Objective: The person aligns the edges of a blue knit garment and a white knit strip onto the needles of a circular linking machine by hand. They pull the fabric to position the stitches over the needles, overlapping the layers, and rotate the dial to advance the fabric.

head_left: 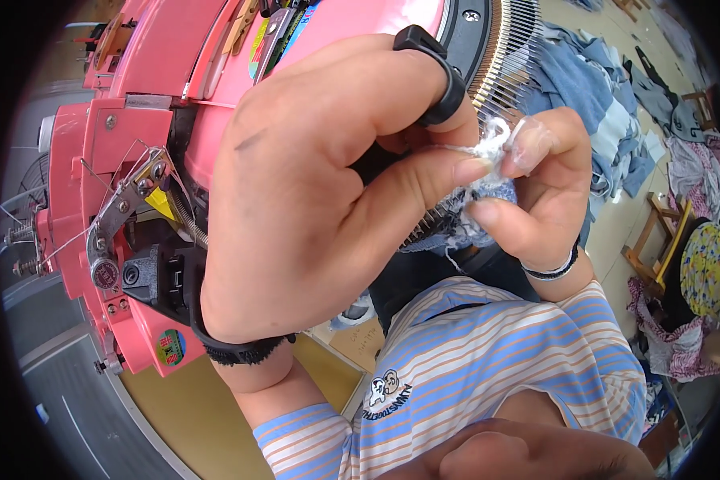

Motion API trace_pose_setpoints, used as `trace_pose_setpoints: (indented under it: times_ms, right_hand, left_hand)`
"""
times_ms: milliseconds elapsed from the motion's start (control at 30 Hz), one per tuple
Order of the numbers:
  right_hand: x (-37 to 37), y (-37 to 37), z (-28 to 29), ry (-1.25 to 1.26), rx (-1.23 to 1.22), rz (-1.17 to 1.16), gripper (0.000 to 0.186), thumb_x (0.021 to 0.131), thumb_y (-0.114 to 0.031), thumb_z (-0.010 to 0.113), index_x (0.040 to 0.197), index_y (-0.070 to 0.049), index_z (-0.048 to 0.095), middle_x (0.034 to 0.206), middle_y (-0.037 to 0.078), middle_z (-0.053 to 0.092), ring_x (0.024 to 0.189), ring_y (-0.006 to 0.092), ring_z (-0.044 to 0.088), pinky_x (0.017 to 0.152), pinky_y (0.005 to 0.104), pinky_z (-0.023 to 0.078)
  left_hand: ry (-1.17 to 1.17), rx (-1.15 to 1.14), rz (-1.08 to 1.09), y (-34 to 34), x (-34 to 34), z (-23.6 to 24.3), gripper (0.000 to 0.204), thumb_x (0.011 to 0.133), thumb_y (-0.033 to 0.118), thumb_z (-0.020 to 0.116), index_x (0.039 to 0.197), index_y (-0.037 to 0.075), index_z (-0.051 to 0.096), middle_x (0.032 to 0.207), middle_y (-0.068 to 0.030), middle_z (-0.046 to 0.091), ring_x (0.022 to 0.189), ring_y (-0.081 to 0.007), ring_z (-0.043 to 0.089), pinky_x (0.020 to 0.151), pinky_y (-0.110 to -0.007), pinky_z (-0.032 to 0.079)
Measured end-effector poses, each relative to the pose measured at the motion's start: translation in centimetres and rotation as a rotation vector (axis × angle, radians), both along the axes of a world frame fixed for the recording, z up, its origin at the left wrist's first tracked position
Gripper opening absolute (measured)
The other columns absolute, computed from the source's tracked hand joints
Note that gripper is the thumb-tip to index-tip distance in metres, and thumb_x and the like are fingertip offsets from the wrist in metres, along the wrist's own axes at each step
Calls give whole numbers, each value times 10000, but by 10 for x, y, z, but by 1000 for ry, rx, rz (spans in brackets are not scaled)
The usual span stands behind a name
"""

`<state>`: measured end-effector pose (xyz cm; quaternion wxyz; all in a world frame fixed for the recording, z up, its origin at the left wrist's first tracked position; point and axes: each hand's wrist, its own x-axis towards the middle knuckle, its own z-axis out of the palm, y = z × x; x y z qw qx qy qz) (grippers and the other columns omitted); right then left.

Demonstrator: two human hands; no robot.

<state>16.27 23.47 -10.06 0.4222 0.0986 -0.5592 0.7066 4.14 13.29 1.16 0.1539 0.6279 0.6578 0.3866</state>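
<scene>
My left hand [312,176] is closed in a pinch on white yarn [492,144] at the edge of a light blue and white knit piece [500,192]. It wears a black ring-like band on a finger and a black strap at the wrist. From the other side, my right hand [550,184] grips the same knit edge between thumb and fingers, and clear tape seems wrapped round one fingertip. Just beyond the fingers runs the curved row of metal points [504,64] of a pink circular linking machine [376,18]. Part of the knit is hidden behind my left hand.
Small snips [274,34] and a wooden clothespin [242,28] lie on the machine top. A metal thread-guide arm [120,204] juts out at left. Blue-grey knit pieces [588,92] lie heaped at right, near a wooden stool [660,240] and a yellow patterned cloth [708,272].
</scene>
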Motion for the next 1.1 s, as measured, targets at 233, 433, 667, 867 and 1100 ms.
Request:
trace_pose_setpoints:
  times_ms: [233, 433, 667, 867, 1100]
  right_hand:
    - [2, -14, 22, -190, -141, -4, 405, 651, -93, 774, 850, -96, 422, 825, 4, 457, 770, 93, 457, 722, 214, 365]
    - [3, -13, 15, -164, -87, -9, 449, 641, -26, 715, 927, -94, 376, 882, 25, 459, 805, 94, 472, 737, 217, 382]
    - [3, -16, 7, -76, -93, -26, 555, 632, 12, 686, 1001, -105, 288, 846, 43, 455, 748, 104, 455, 686, 223, 388]
    - [4, -13, 6, -26, -93, -19, 590, 628, 14, 698, 1015, -108, 270, 808, 43, 457, 723, 104, 463, 660, 220, 399]
    - [2, -9, 5, -32, -19, -48, 606, 622, 19, 702, 1018, -108, 262, 838, 53, 456, 733, 114, 480, 653, 217, 412]
  left_hand:
    - [-135, -72, 42, -5, 1, 1, 148, 727, -25, 663, 719, -40, 516, 686, -40, 503, 620, -99, 414, 556, -229, 312]
    - [-109, -39, 33, -6, 1, 2, 136, 723, -51, 653, 744, -50, 519, 703, -52, 507, 642, -108, 434, 569, -231, 323]
    - [-97, -34, 26, -4, 5, 4, 133, 712, -69, 646, 748, -57, 519, 702, -62, 508, 644, -121, 445, 574, -238, 330]
    - [-170, 0, 29, -1, 12, 5, 143, 700, -66, 654, 741, -58, 517, 692, -61, 503, 635, -123, 440, 567, -240, 323]
    - [-225, 52, 50, -1, 13, 1, 151, 694, -63, 657, 730, -55, 511, 685, -59, 498, 624, -122, 433, 554, -241, 314]
